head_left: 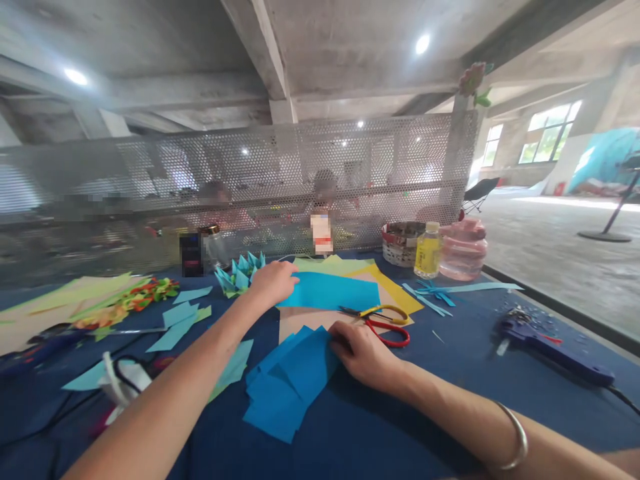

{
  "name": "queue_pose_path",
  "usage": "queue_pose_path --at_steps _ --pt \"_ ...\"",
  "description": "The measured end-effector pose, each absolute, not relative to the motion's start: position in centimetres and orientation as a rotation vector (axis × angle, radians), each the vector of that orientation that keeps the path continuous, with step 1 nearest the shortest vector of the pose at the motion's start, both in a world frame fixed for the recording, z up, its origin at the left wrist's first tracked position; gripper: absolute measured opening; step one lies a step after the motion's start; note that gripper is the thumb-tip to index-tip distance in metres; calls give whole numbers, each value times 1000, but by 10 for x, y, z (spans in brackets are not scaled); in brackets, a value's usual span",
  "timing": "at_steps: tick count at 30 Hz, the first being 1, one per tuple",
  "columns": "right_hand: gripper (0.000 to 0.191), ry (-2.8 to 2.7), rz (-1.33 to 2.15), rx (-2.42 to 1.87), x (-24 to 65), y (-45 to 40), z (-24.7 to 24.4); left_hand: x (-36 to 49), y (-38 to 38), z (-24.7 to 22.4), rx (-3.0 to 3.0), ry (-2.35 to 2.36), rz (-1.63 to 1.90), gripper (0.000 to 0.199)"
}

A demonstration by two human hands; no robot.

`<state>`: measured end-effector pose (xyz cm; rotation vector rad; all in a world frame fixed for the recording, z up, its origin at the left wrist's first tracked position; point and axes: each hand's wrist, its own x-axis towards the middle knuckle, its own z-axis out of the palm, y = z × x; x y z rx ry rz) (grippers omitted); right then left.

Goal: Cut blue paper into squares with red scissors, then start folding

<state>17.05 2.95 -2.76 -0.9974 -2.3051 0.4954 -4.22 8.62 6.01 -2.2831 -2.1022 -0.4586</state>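
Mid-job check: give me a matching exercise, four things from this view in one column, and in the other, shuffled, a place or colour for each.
Things
1. Left hand
2. Right hand
3. Scissors
4. Bottle

Places and colours
A. One handle loop yellow, the other red
B. Between the woven basket and the pink jug
C. At the right edge of the nearer blue sheets
D. At the left end of the farther blue sheet

Pairs: 1-D, 2-C, 3-A, 4-B
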Motion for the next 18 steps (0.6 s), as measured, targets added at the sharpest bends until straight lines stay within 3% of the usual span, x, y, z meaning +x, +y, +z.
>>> queue_pose_path --at_steps 4,6,11,14,18 --pt "12 -2290 514 -979 170 29 -26 -48 58 65 -2065 -2117 -784 32" --pt "10 -2244 552 -965 170 31 -25 -48 48 56 -2124 -2278 -1464 30" --pt "12 -2059 715 -953 173 44 -25 -35 33 19 -2360 -2501 -1759 28" --pt "21 -1971 775 -1018 177 55 -26 -26 27 7 -2524 -2708 -2393 26" --pt "24 -1925 804 -1092 181 61 -28 -24 22 4 -2687 -2742 -2413 31"
